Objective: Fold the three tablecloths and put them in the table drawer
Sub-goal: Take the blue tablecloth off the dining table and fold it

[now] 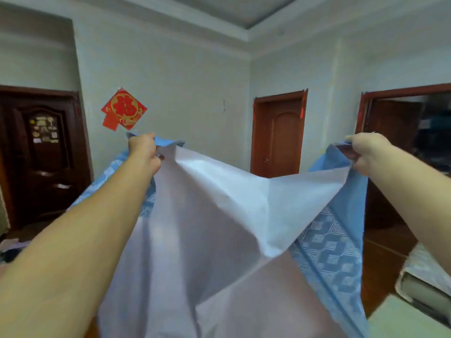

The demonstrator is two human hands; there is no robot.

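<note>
Tablecloth (219, 215) first: from the head camera, my only view, I see one of them, blue patterned on one face and plain white on the other, hanging in the air in front of me with the white side toward me. My left hand (144, 152) has its fingers curled round one upper corner, and my right hand (366, 152) pinches the opposite upper corner, arms stretched out and well apart. The top edge sags in a shallow V between them, and the rest drops below the bottom of the frame.

I judge this to be the start of a fold on the first cloth, corners not yet brought together.

Risks from here: the material looks slick, so a corner could slide out of either pinch if I shake it. The sag means the two halves may meet unevenly and give a crooked fold. The lower edge is out of sight, so it could drag or catch on something I cannot see.

Count: one tablecloth in view, the other two not visible; two hands; three doors, one dark door (41, 152) at left, one closed reddish door (278, 135), one open doorway (402, 132) at right; one red wall decoration (123, 109). I see no table drawer.
</note>
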